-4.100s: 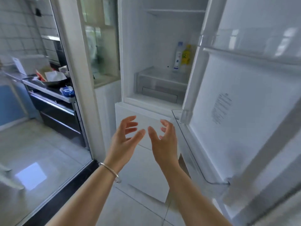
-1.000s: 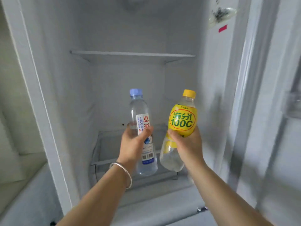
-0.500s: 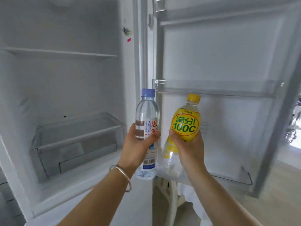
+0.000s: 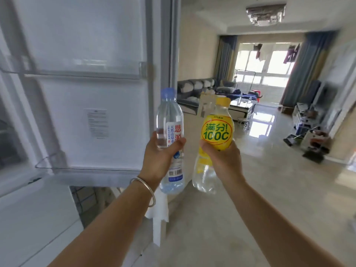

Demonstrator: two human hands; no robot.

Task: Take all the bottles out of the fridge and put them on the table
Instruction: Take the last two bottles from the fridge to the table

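So you have a bottle in each hand, both raised at the centre of the frame; your left hand [image 4: 159, 159] is wrapped around the middle of the water bottle [image 4: 170, 139], thumb pressed across its white label, fingers out of sight behind it; the bottle stands nearly upright, its pale blue cap [image 4: 168, 92] at the top and its clear base showing below your palm. Your right hand [image 4: 224, 160] grips the yellow soda bottle [image 4: 215, 133] just under the round yellow label printed with green characters and "100C"; that bottle leans a little, its yellow cap [image 4: 222, 101] toward the upper right and its clear lower part hanging down to the left of your wrist. The two bottles sit side by side, close but not touching; neither rests on any surface. A silver bangle [image 4: 145, 189] circles your left wrist.

Filling the left half of the frame is the open fridge door [image 4: 86, 103], its white inner face toward you, with a clear door shelf [image 4: 77, 73] across the upper left and another lower down; a small printed sticker [image 4: 96, 123] sits on the panel between them. On the right half a glossy floor [image 4: 269, 189] runs back to a living room, with a grey sofa [image 4: 194, 91], a low coffee table [image 4: 241, 108], blue curtains [image 4: 300, 74] and bright windows in the upper right; the background is blurred.
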